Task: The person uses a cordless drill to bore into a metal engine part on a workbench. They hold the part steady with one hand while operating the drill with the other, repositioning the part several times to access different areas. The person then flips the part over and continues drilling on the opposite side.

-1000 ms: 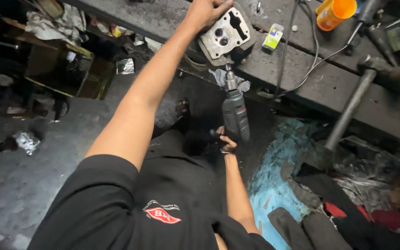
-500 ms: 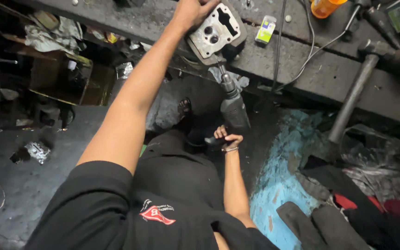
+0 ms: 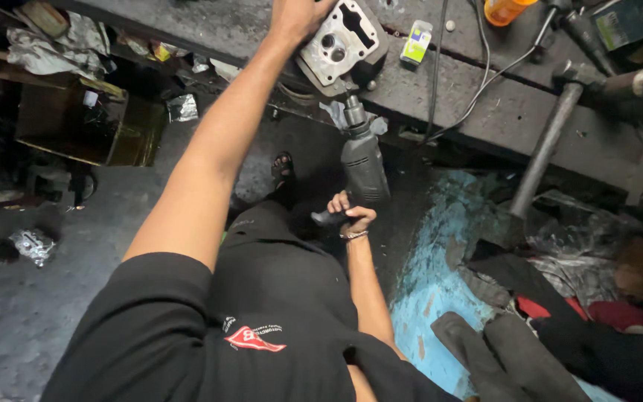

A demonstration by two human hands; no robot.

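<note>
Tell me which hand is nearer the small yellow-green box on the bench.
Left. The left hand rests on the grey engine part beside the yellow-green box. The right hand is well below the bench, gripping the power drill.

The cylinder head [image 3: 340, 43] is bare cast metal, matt silver-grey. The electric drill [image 3: 362, 165] has a dull grey plastic body and metal nose. The workbench [image 3: 485, 104] looks rough, grimy and matt.

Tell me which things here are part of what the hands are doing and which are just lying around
In use: left hand on the metal engine part; right hand gripping the power drill.
Lying about: orange bottle, small yellow-green box, metal pipe, crumpled foil.
</note>
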